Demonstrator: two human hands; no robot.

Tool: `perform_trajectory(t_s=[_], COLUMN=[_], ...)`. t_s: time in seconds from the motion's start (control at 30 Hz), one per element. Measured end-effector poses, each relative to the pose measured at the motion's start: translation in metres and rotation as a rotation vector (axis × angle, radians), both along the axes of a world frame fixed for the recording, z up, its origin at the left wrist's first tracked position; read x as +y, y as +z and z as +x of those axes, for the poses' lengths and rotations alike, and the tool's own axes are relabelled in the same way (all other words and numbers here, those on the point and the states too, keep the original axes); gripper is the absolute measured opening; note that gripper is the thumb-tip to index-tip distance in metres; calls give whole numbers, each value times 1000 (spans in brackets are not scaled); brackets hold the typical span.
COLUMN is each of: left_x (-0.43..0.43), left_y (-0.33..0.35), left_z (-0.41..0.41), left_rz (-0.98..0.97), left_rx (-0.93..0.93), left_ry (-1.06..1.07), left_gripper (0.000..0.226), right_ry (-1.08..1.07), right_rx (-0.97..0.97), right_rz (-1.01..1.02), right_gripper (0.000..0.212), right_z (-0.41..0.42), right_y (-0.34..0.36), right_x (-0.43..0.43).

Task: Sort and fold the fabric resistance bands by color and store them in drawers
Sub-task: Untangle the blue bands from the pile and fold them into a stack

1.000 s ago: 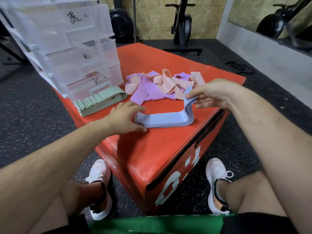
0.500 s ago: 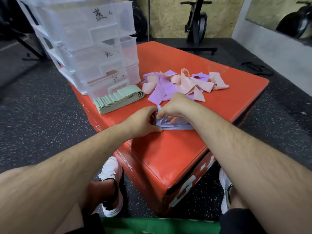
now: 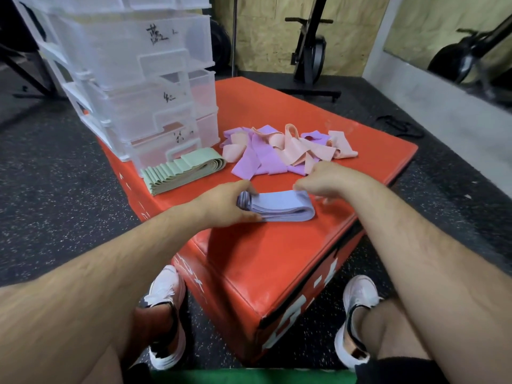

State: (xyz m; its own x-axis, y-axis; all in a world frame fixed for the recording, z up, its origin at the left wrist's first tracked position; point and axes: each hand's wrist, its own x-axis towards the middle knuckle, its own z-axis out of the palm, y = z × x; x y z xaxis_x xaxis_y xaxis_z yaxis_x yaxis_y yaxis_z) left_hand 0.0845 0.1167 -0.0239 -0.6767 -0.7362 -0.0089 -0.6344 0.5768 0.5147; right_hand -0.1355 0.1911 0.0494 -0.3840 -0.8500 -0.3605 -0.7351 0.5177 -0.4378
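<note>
1. The left grip [image 3: 230, 202] was clamped round the left end of the blue band stack [image 3: 279, 206]. Its thumb ran along the near edge and its fingers lay over the top, most likely to stop the folded layers from springing open.
2. The right grip [image 3: 325, 180] sat at the stack's far right end with its fingers curled downward. Blur hid whether it pinched the fabric or only touched it, so its state could not be told.
3. The blue band stack lay flat near the front middle of the red worktop [image 3: 277, 267], apart from every other colour. That spacing probably kept the sorted colours from mixing.
4. The green band stack [image 3: 182, 171] lay folded just in front of the lowest drawer [image 3: 166, 146], seemingly staged there for storing.
5. The mixed pile [image 3: 279, 153] of purple and pink bands lay loose and tangled behind both hands. It sat beside the drawers, within easy reach for the next sorting round.
6. The clear drawer unit [image 3: 138, 65] stood on the worktop's far left corner. Its drawers looked closed and their fronts bore handwritten marks, presumably colour labels. No stack was stored yet, so the task seemed about midway.
</note>
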Motion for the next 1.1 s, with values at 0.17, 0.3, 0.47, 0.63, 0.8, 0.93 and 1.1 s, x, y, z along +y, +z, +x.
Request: perform_trajectory(t_s=[0.17,0.3,0.47,0.63,0.8,0.93,1.1], left_x=[0,-7,-5,-17,-33,-46,-62], left_y=[18,20,30,46,55,59,56], left_z=[-1,-7,-22,-21,-12,0,9], left_rz=[159,205,599,593,650,684,635], left_rx=[62,17,271,312,523,646,715], left_ry=[39,32,-28,-52,122,301,414], left_gripper=[29,34,88,50,39,30,27], right_ry=[-84,-59,140,111,52,-21,256], right_rx=[-209,-330,-383,-528,-739,-407,310], right_rz=[22,-177,-390,-575,-687,-800,-262], right_gripper=[32,34,47,49,31,15,59], right_z=[4,7,8,6,19,21,32], right_y=[-20,-24,-8,6,11,-7,-37], right_x=[12,6,2,-18,-57,-105,-169])
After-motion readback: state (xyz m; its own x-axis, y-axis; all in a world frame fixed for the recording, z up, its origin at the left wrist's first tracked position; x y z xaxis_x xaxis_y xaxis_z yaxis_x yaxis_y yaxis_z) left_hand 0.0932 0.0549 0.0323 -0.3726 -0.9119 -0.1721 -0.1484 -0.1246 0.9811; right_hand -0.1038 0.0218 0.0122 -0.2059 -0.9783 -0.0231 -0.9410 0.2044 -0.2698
